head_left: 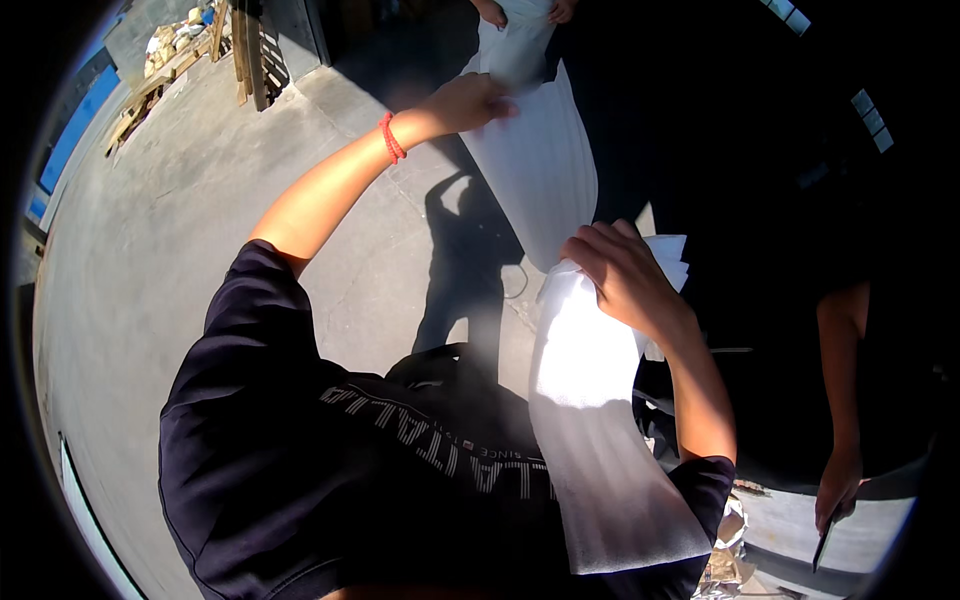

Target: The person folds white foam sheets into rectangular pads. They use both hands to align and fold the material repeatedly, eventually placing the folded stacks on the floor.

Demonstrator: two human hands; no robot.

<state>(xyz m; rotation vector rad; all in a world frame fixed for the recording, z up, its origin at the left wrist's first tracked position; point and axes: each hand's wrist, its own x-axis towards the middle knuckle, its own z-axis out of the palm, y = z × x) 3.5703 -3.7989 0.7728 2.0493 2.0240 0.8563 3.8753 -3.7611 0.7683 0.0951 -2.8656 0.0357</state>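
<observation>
A long white foam sheet (540, 160) stretches from the top of the view down toward me. My right hand (618, 272) grips a folded bundle of white foam (580, 360), fingers curled over its upper end; the lower part hangs over my right arm's side. My left hand (475, 103), below a red bracelet (392, 138), is at the long sheet's left edge. Its fingers are curled in and partly blurred, so what they hold cannot be made out. At the top, another person's hands (490, 13) hold the sheet's far end.
Another person's hand (838, 490) at the right holds a thin dark object (823, 545). Wooden boards (250, 60) and piled scraps (172, 45) lie at the far left on the sunlit concrete floor (150, 260). Crumpled material (728, 550) lies at the lower right.
</observation>
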